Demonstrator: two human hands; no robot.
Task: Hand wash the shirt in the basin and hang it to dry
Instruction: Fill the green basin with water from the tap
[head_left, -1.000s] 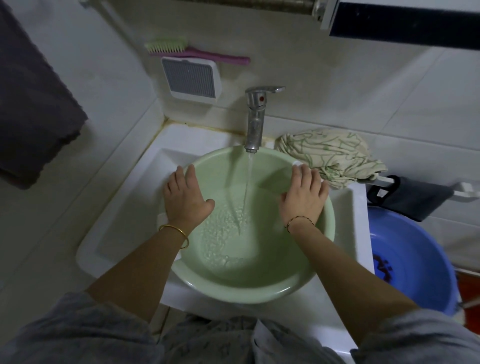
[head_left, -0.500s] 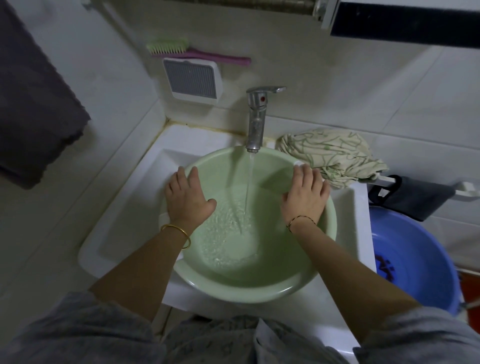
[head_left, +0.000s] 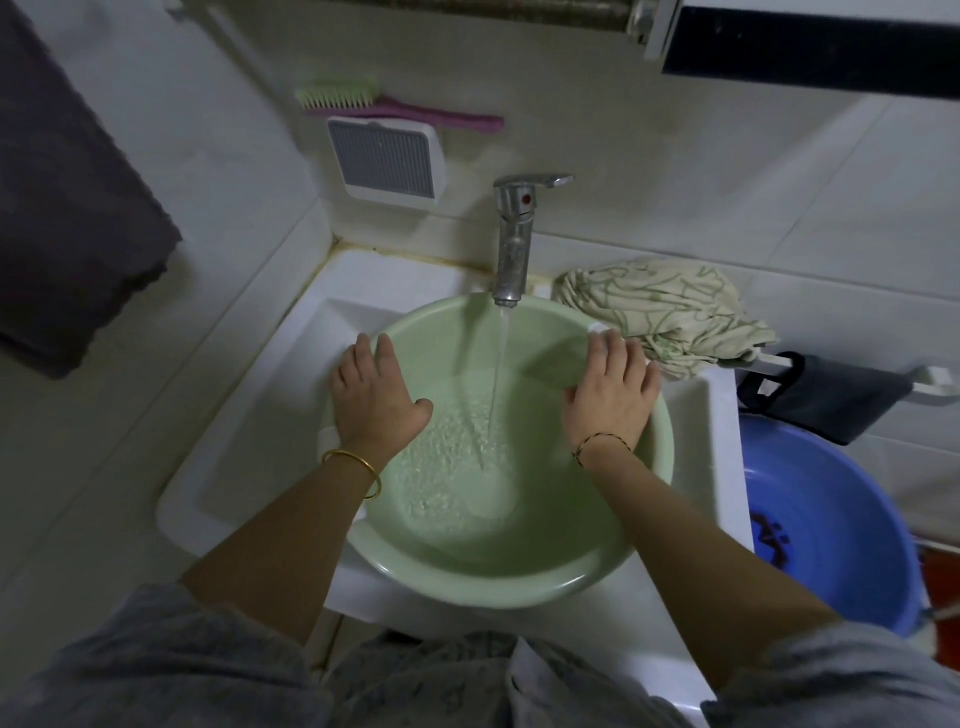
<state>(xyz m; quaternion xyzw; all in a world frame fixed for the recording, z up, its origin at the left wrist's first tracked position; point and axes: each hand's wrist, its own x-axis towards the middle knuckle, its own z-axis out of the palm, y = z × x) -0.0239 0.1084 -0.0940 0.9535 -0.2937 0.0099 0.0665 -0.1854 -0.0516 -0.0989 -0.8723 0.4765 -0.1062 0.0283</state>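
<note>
A pale green basin (head_left: 519, 582) sits in the white sink (head_left: 249, 467) under the metal tap (head_left: 514, 244), which runs a thin stream into the shallow water. My left hand (head_left: 374, 400) rests on the basin's left rim, fingers over the edge and thumb inside. On the right rim rests my right hand (head_left: 613, 389) in the same way. The cream shirt with green lines (head_left: 660, 312) lies crumpled on the sink's back right corner, just beyond my right fingers.
A blue basin (head_left: 831, 530) stands low at the right. A dark cloth (head_left: 826, 395) hangs on a white rail beside the sink. On the back wall are a green-and-pink brush (head_left: 384, 104) and a white vent (head_left: 387, 158). A dark towel (head_left: 67, 208) hangs at the left.
Both hands stay on the basin's rims. The water in the basin has risen slightly.
</note>
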